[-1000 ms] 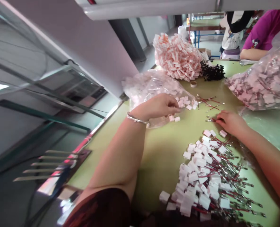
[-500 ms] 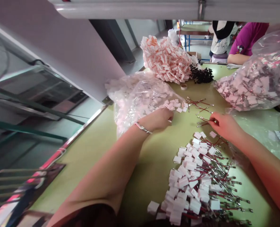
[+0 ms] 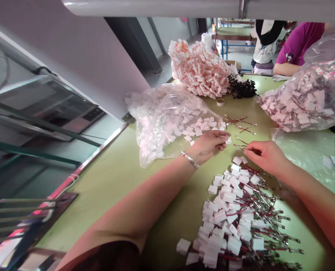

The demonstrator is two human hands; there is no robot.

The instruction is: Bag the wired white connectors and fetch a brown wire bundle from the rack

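Note:
My left hand pinches a small white connector housing between thumb and fingertips. Facing it, my right hand has thumb and forefinger closed on a thin red wire with metal terminal ends; how many wires it grips I cannot tell. A short gap separates the housing from the wire ends. Just beyond the hands lie several loose red wires. Nearer to me spreads a pile of white housings with red wires and metal terminals pointing right.
A clear plastic bag of white housings lies left, some spilled out. Behind are a heap of pinkish-white parts, black pieces and a tape roll. Another filled bag stands right, near a person in a purple sleeve.
My left hand has moved right from the spilled housings, with a white housing now showing at its fingertips. My right hand has shifted slightly left and down with the wire.

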